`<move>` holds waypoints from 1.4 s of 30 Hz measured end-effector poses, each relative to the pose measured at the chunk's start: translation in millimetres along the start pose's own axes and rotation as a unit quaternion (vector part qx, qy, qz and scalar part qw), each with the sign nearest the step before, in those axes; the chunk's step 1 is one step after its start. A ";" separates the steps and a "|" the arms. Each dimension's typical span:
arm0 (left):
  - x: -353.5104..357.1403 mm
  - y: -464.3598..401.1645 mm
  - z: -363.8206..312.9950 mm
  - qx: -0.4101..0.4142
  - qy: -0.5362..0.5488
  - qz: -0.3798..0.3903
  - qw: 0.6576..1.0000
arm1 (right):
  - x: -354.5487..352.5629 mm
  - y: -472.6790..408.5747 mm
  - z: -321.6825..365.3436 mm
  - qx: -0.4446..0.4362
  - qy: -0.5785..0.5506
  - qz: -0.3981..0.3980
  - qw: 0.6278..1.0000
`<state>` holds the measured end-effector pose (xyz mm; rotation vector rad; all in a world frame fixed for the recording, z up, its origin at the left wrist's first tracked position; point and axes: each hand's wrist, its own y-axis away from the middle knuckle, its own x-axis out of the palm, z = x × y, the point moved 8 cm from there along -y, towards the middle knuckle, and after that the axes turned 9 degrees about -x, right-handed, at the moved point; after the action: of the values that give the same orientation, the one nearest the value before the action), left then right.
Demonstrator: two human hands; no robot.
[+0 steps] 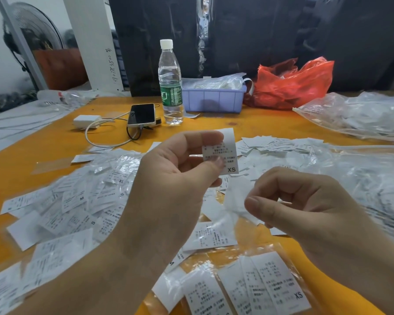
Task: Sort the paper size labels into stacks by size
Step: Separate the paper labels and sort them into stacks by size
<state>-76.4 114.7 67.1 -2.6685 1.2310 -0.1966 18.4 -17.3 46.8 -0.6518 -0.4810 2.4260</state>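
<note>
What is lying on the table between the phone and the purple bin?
In the head view, an upright water bottle stands between the phone and the purple bin.

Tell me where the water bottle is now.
In the head view the water bottle stands upright at the far middle of the table, between the phone on its left and the purple bin on its right.

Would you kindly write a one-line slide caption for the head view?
Left hand pinches an XS label while the right hand holds a blurred label over loose labels on the orange table.
</note>
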 end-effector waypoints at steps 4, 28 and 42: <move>3.1 3.1 -3.5 0.007 -0.011 0.008 1.000 | 1.5 0.4 1.0 0.000 0.007 0.005 1.000; 11.9 7.6 -0.5 -0.037 -0.014 0.040 0.998 | -3.3 -1.2 -1.0 -0.003 0.034 -0.017 0.999; 19.2 9.0 1.2 -0.006 -0.071 0.066 0.995 | -0.7 -1.7 2.6 -0.015 0.008 -0.011 1.000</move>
<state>-70.5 94.5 64.5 -2.5481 1.3599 0.0211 18.1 -16.9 49.9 -0.6743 -0.5159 2.3957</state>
